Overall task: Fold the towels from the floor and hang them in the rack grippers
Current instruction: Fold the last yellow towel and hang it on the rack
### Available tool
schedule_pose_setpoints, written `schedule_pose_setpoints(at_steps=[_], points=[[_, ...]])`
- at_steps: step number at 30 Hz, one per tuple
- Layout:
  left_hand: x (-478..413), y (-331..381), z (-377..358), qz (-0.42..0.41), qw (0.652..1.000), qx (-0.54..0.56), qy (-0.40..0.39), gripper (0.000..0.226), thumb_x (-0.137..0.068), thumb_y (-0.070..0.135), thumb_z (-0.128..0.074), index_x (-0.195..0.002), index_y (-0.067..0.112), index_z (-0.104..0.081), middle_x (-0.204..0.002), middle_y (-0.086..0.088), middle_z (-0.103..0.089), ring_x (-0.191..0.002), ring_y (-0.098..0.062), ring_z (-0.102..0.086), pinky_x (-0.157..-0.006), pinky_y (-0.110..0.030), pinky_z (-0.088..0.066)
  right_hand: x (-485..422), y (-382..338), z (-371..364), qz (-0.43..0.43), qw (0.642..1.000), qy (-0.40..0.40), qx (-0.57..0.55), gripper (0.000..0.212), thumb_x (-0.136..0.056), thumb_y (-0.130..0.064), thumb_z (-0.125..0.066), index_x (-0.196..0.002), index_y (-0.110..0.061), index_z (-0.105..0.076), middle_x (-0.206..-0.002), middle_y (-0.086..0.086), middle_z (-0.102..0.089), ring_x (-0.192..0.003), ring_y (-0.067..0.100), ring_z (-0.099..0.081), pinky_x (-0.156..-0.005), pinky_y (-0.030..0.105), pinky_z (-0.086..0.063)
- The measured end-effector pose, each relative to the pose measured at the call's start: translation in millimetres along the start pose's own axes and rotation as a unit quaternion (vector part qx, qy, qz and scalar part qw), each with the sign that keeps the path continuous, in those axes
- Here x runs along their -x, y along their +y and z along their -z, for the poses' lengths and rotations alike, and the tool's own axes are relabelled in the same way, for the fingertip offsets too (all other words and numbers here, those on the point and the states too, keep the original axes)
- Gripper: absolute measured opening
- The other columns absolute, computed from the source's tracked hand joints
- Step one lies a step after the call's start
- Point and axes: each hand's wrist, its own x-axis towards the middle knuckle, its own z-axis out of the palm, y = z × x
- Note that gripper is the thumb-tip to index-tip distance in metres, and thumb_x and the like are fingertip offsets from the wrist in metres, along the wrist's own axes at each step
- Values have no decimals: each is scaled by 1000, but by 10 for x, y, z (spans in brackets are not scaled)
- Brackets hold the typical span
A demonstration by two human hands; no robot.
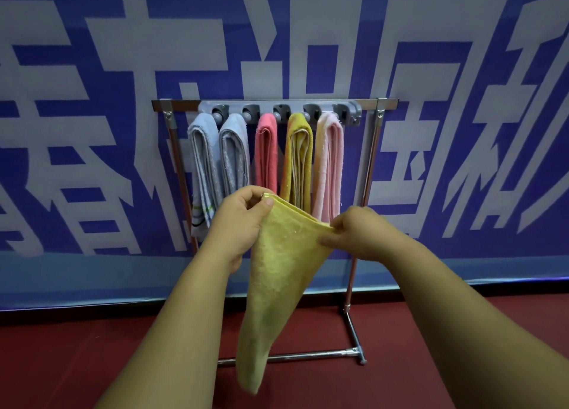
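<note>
I hold a pale yellow towel point(277, 273) in front of me by its folded top edge. My left hand point(243, 220) pinches its left corner and my right hand point(360, 233) pinches its right corner. The towel hangs down to a point near the floor. Behind it stands a metal rack point(369, 162) with a grey gripper bar point(351, 110) on top. Several folded towels hang from the grippers: two light blue-grey ones point(203, 162), a coral one point(266, 153), a mustard yellow one point(298, 159) and a light pink one point(329, 162).
A blue banner with large white characters point(92, 131) covers the wall behind the rack. The floor point(77, 362) is dark red. The rack's base bar point(308, 354) lies across the floor under the hanging towel.
</note>
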Motion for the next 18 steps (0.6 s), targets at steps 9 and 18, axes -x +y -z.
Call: schedule_pose_setpoints(at_steps=[9, 18], points=[[-260, 162, 299, -9, 1000, -15, 19, 10, -104, 15, -67, -103, 15, -77, -100, -8, -76, -90, -20, -70, -77, -39, -63, -117, -206, 530, 69, 990, 114, 51, 23, -102, -40, -63, -101, -20, -75, -89, -3, -70, -82, 14, -64, -73, 32, -56], [-345, 353, 329, -41, 999, 3, 6, 9, -105, 14, -67, -107, 9, -74, -89, -3, -77, -80, -15, -72, -67, -25, -59, -67, -166, 770, 68, 948, 154, -271, 14, -98, -25, -73, -93, -12, -71, -89, 9, -73, -83, 24, -72, -81, 42, -64]])
